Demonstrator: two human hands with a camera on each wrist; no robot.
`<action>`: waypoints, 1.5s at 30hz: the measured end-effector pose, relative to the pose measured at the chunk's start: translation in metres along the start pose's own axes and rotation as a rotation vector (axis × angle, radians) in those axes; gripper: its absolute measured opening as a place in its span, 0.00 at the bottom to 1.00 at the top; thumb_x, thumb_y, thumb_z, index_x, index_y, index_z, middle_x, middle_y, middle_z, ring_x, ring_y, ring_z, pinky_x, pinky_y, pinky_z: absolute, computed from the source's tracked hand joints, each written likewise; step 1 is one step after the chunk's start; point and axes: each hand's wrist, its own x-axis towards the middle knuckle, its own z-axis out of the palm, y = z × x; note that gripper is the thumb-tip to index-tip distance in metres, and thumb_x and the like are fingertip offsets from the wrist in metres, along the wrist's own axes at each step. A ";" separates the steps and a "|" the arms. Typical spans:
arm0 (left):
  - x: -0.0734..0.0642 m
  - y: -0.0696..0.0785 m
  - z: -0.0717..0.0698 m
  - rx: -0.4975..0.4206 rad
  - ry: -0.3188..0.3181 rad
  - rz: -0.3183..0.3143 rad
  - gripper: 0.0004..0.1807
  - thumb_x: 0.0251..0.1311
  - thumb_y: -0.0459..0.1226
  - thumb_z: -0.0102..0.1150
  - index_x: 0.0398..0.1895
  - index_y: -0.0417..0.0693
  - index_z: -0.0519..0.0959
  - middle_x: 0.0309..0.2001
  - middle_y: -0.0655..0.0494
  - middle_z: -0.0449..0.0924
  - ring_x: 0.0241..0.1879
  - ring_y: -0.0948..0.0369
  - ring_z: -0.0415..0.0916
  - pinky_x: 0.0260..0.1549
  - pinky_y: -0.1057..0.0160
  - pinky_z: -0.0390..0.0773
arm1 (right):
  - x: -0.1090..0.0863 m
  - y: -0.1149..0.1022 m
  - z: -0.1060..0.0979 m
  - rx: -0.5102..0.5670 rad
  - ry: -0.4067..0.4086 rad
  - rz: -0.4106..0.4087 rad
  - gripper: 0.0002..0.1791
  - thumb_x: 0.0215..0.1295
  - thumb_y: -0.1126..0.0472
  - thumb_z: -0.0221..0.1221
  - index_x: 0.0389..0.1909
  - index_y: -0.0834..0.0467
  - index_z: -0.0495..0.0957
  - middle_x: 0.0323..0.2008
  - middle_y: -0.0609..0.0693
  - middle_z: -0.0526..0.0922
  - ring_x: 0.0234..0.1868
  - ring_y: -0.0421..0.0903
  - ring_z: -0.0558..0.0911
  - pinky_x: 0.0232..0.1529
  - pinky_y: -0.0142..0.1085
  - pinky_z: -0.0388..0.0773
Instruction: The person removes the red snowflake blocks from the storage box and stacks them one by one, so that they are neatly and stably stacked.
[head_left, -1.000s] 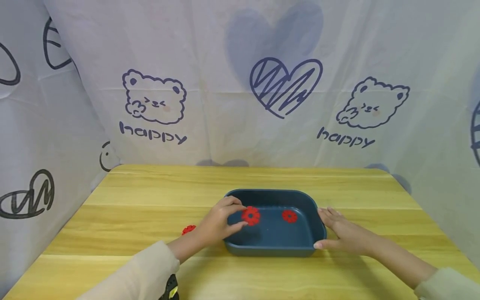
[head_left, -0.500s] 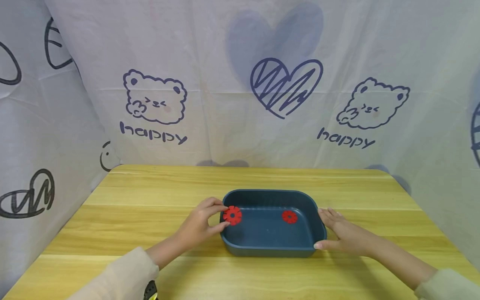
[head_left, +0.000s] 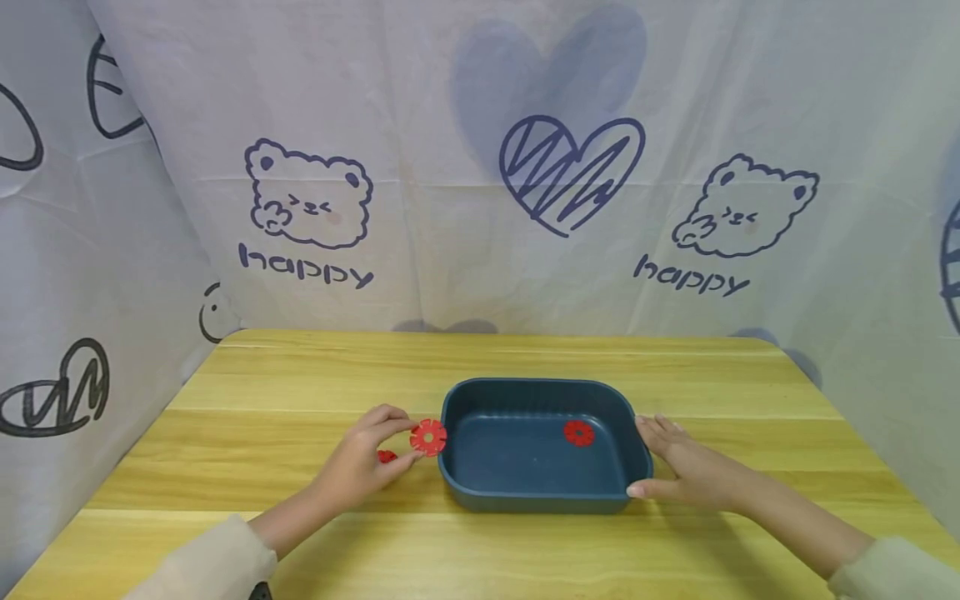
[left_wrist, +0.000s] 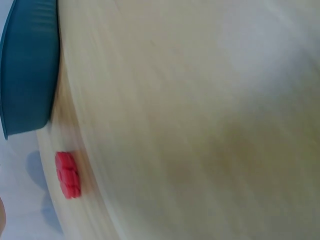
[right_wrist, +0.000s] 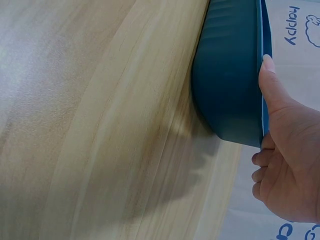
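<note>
My left hand (head_left: 363,458) pinches a red notched disc (head_left: 428,437), a snowflake-shaped building piece, between thumb and fingertips. The disc overlaps the left rim of a dark blue rectangular bin (head_left: 532,505). Inside the bin, toward the right, lies another red notched disc (head_left: 579,433). Behind the left hand, a red stack of discs (head_left: 386,456) partly shows; the left wrist view has this red stack (left_wrist: 68,175) on the table beside the bin. My right hand (head_left: 693,471) rests against the bin's right end, its thumb (right_wrist: 272,85) along the rim in the right wrist view.
The bin stands on a yellow wood-grain table (head_left: 300,375). A white curtain (head_left: 450,250) printed with bears and hearts hangs behind the table and along its sides.
My left hand has moved left with the red disc, from over the bin's inside to its left rim. The right hand and the other disc in the bin have stayed put.
</note>
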 end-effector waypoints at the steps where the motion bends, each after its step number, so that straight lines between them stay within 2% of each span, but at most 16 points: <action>1: -0.002 -0.001 -0.002 0.005 0.003 -0.010 0.19 0.36 0.32 0.75 0.35 0.34 0.82 0.35 0.51 0.78 0.36 0.59 0.76 0.33 0.64 0.81 | 0.000 0.000 0.000 0.001 -0.001 0.001 0.54 0.55 0.38 0.58 0.67 0.75 0.50 0.68 0.72 0.50 0.67 0.74 0.45 0.60 0.67 0.51; 7: -0.014 -0.007 -0.010 0.024 0.025 -0.049 0.18 0.34 0.29 0.75 0.35 0.35 0.83 0.34 0.53 0.78 0.33 0.60 0.76 0.32 0.66 0.80 | 0.000 0.000 0.000 0.005 -0.001 0.000 0.55 0.55 0.37 0.58 0.67 0.75 0.50 0.68 0.72 0.50 0.67 0.74 0.45 0.60 0.67 0.51; 13: -0.025 -0.013 -0.015 0.032 0.022 -0.068 0.16 0.34 0.27 0.74 0.32 0.35 0.82 0.34 0.52 0.78 0.32 0.58 0.77 0.28 0.63 0.79 | -0.001 0.000 -0.001 0.013 -0.001 0.008 0.55 0.55 0.37 0.57 0.67 0.74 0.49 0.68 0.71 0.49 0.67 0.74 0.44 0.61 0.67 0.50; 21: -0.045 -0.018 -0.013 0.045 -0.055 -0.212 0.15 0.38 0.28 0.72 0.33 0.36 0.82 0.34 0.54 0.79 0.34 0.59 0.78 0.32 0.64 0.80 | -0.001 -0.001 0.000 -0.008 0.004 -0.003 0.54 0.55 0.37 0.58 0.67 0.74 0.50 0.68 0.72 0.50 0.67 0.74 0.45 0.61 0.67 0.52; 23: -0.048 -0.019 -0.012 0.033 -0.060 -0.228 0.15 0.38 0.28 0.72 0.34 0.36 0.82 0.34 0.53 0.79 0.34 0.59 0.78 0.32 0.64 0.80 | 0.000 -0.001 0.000 -0.011 0.005 0.000 0.54 0.55 0.37 0.58 0.67 0.74 0.50 0.68 0.71 0.50 0.67 0.74 0.46 0.61 0.67 0.52; 28: -0.049 -0.023 -0.011 0.020 -0.078 -0.265 0.14 0.39 0.27 0.71 0.34 0.34 0.82 0.34 0.53 0.79 0.34 0.59 0.78 0.31 0.65 0.80 | -0.001 -0.001 0.000 -0.011 0.010 0.006 0.54 0.55 0.37 0.58 0.67 0.74 0.51 0.68 0.71 0.51 0.67 0.74 0.46 0.61 0.67 0.52; 39: -0.048 -0.023 -0.012 0.012 -0.179 -0.375 0.14 0.44 0.29 0.69 0.36 0.32 0.82 0.35 0.50 0.79 0.35 0.59 0.78 0.32 0.66 0.80 | -0.001 -0.002 -0.001 0.003 0.000 0.009 0.55 0.55 0.36 0.58 0.67 0.74 0.50 0.68 0.71 0.50 0.67 0.74 0.45 0.61 0.67 0.51; 45: -0.048 -0.024 -0.013 -0.001 -0.209 -0.395 0.14 0.46 0.30 0.68 0.37 0.31 0.82 0.36 0.50 0.79 0.35 0.60 0.77 0.32 0.67 0.79 | -0.001 -0.001 0.000 0.004 -0.002 0.008 0.55 0.55 0.37 0.58 0.67 0.74 0.49 0.68 0.72 0.49 0.67 0.74 0.45 0.60 0.67 0.51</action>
